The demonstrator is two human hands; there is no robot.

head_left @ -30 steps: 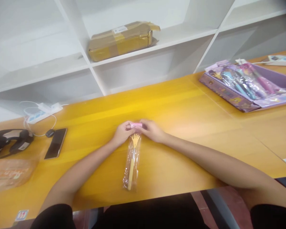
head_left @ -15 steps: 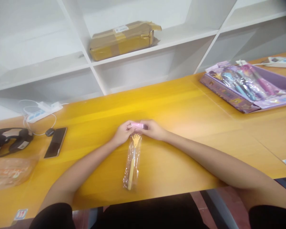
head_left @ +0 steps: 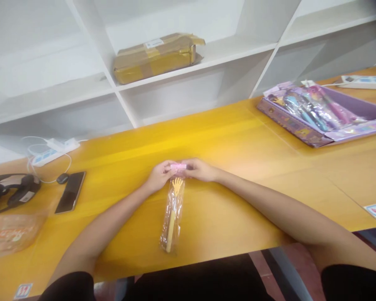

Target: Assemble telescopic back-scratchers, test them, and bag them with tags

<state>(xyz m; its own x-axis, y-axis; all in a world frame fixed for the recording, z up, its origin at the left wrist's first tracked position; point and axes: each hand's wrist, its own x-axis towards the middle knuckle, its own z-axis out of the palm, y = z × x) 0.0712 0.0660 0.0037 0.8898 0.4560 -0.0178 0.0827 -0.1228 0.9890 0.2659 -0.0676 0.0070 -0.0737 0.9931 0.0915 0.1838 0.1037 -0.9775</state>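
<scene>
- Yellow worktop (head_left: 238,138) spreads beneath your hands, white shelves beyond them.
- Your left hand (head_left: 158,176) and right hand (head_left: 200,169) each pinch one end of the pink header (head_left: 178,166), probably to steady it.
- Its clear bag (head_left: 172,217) with the yellow back scratcher (head_left: 173,209) trails flat toward you.

Bare forearms, short black sleeves (head_left: 70,284), no jewellery

Single head view, downward over table (head_left: 238,138)
</scene>
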